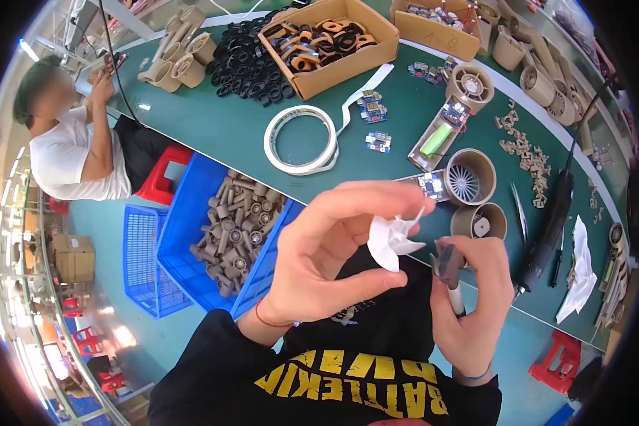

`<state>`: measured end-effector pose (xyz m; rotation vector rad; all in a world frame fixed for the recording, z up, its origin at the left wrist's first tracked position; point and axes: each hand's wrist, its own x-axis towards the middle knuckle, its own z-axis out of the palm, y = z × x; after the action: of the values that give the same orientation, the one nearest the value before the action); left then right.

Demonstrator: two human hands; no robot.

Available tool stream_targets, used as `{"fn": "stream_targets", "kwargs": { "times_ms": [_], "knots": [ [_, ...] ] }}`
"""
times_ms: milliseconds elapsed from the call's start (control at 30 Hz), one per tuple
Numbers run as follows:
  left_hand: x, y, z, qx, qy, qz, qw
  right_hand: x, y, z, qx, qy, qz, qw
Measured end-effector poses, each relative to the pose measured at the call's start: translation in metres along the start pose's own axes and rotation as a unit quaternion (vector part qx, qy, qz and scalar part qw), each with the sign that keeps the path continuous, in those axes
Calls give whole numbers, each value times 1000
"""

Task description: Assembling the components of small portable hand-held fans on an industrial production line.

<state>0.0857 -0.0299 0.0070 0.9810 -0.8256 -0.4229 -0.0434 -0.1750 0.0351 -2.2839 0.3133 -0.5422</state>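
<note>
My left hand (323, 252) pinches a small white fan blade (387, 245) between thumb and fingers, above the front edge of the bench. To its right, my right hand (479, 291) is closed around a dark grey, angular tool-like piece (446, 264) with a pale round shaft below it; its exact kind is not clear. The piece and the blade are close but apart. Just beyond my hands are a beige round fan housing (470, 177) with a ribbed grille, a second housing (491, 227), and an opened beige fan body (433, 142) showing a green battery and a circuit board.
A roll of white tape (271, 142) and loose circuit boards (373, 106) lie on the green bench (220, 135). A cardboard box (312, 85) holds rings. On the right are tweezers (520, 211) and a black corded screwdriver (552, 220). A blue crate (174, 248) stands left; a person (78, 153) sits beyond.
</note>
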Motion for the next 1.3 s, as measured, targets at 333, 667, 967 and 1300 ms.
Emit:
{"fn": "stream_targets", "kwargs": {
  "times_ms": [333,667,967,1300],
  "knots": [
    [-1,-1,5,119,-44,53,990,-2,-6,-13,-84,-37,-44,995],
    [-2,-12,13,103,3,136,985,-7,-5,-5,-53,-15,-3,998],
    [-3,-20,4,150,11,175,973,0,0,0,-38,-32,-2,999],
    [-9,-5,12,165,-17,120,979,-11,-3,-4,-13,-7,5,1000]
  ]
}}
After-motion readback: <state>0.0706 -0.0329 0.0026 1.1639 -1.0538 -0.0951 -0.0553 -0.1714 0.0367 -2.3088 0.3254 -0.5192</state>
